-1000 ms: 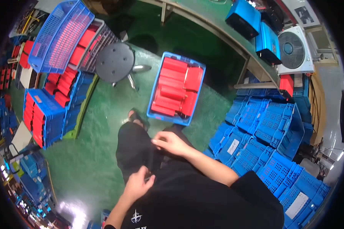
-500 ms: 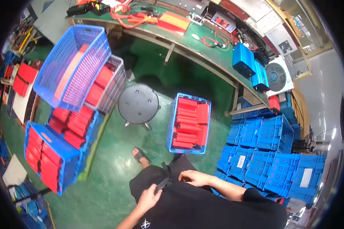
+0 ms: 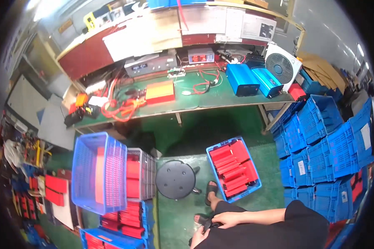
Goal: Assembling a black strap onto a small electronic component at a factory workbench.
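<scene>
Both hands are together at my waist, low in the view, against my black clothes. My left hand [image 3: 200, 238] has its fingers closed round a short black strap [image 3: 206, 225]. From the right, my right hand [image 3: 229, 219] comes in with curled fingers at the strap's other side; its fingertips are partly hidden. Just ahead of my legs, a blue crate [image 3: 257, 185] full of red flat-sided cases [image 3: 232, 164] sits on the floor. A round black stool [image 3: 175, 179] stands to its left.
A green-topped workbench [image 3: 195, 101] spans the far side, bearing an orange-red box [image 3: 160, 91], blue metal boxes [image 3: 242, 79], cables and a fan [image 3: 278, 65]. Stacked blue crates [image 3: 316, 162] line the right. At left, a blue-violet basket [image 3: 116, 178] rests beside a grey crate [image 3: 148, 174].
My view has swung up and left, bringing the bench fully in. I have moved nearer the stool and floor crate. My right hand has closed in on the strap beside my left.
</scene>
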